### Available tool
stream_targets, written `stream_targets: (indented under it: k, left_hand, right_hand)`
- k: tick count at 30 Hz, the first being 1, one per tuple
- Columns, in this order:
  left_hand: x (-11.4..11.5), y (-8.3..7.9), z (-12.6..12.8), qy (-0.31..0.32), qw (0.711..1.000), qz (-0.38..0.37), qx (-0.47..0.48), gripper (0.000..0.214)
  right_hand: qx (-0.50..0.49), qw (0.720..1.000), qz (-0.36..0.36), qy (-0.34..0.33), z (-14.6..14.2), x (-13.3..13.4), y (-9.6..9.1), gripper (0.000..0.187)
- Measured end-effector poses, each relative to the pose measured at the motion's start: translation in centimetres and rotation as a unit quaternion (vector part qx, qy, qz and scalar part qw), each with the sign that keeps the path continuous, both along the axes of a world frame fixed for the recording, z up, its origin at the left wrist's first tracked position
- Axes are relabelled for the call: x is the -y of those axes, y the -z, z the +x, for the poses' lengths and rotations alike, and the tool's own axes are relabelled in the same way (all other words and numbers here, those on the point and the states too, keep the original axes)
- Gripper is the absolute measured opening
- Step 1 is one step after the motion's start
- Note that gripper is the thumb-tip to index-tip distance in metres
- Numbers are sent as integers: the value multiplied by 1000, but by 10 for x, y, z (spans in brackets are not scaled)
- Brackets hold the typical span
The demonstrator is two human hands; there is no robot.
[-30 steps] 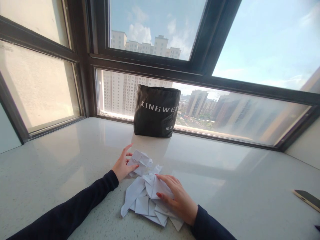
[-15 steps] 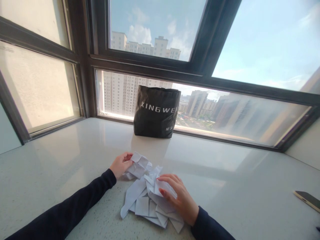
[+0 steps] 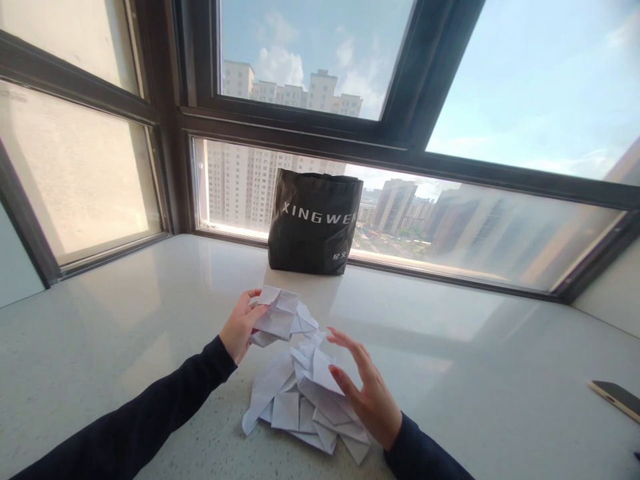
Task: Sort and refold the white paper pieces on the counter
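Observation:
My left hand [image 3: 243,327] grips a small bunch of folded white papers [image 3: 278,312], raised a little over the counter, thumb on the near side. More folded white papers [image 3: 300,407] lie in a loose, overlapping heap in front of me. Over the heap's right side is my right hand [image 3: 367,387], its thumb and fingers spread with nothing between them. Whether its palm edge touches the papers I cannot tell. Beyond both hands a black bag [image 3: 314,223] with white lettering stands upright; its inside is hidden.
The speckled pale counter [image 3: 150,293] runs back to dark window frames [image 3: 310,137]. A phone [image 3: 616,399] lies at the far right edge, partly cut off. Tall buildings show through the glass.
My left hand has lifted the bunch of papers up off the counter, away from the heap. My right hand has drawn slightly back and right, its fingers leaving the papers.

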State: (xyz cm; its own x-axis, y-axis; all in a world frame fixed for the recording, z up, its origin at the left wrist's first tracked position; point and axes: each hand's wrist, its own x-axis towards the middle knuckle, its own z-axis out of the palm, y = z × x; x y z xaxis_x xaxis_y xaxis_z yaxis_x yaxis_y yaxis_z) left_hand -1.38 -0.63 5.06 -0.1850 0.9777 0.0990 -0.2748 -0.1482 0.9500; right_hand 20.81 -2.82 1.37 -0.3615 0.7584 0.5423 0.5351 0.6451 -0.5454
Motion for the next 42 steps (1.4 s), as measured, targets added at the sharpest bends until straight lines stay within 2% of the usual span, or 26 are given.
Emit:
stream_targets:
  k: [2, 6, 8, 10, 12, 14, 18, 24, 27, 30, 33, 38, 42]
  left_hand:
    - [11, 0, 13, 42, 999, -13, 13, 44]
    - [24, 7, 29, 164, 984, -11, 61, 67]
    - [22, 10, 27, 152, 987, 4, 59, 72]
    - [17, 10, 21, 101, 994, 1, 50, 69]
    - [12, 8, 14, 59, 997, -12, 47, 62]
    - [10, 4, 12, 47, 997, -21, 58, 58]
    - [21, 0, 22, 84, 991, -30, 101, 53]
    - [41, 9, 43, 163, 982, -8, 93, 35]
    - [38, 10, 41, 135, 987, -11, 87, 34]
    - [34, 8, 37, 104, 990, -24, 88, 36]
    - [35, 10, 38, 119, 989, -12, 84, 35]
    - [40, 16, 45, 163, 984, 8, 64, 32]
    - [34, 11, 39, 133, 987, 10, 88, 33]
  right_hand:
    - [-20, 999, -11, -25, 0, 2, 0, 48]
    - [-40, 998, -14, -42, -1, 6, -1, 36]
    - [-44, 998, -16, -36, -2, 6, -1, 33]
    - [-31, 999, -23, -35, -2, 3, -1, 34]
    - [6, 999, -30, -33, -1, -1, 0, 34]
    - [57, 998, -31, -13, -1, -4, 1, 33]
    - [76, 996, -11, 49, -2, -3, -3, 30]
    - [0, 999, 25, -24, -12, 6, -12, 21]
    - [-19, 999, 30, -29, -13, 6, -13, 22]
    - [-32, 999, 19, 2, -12, 5, -14, 24]
    - [-29, 1000, 2, 7, -12, 5, -13, 17]
    - [-26, 999, -11, -38, -14, 7, -12, 15]
    - [-50, 998, -22, -29, -12, 8, -14, 15]
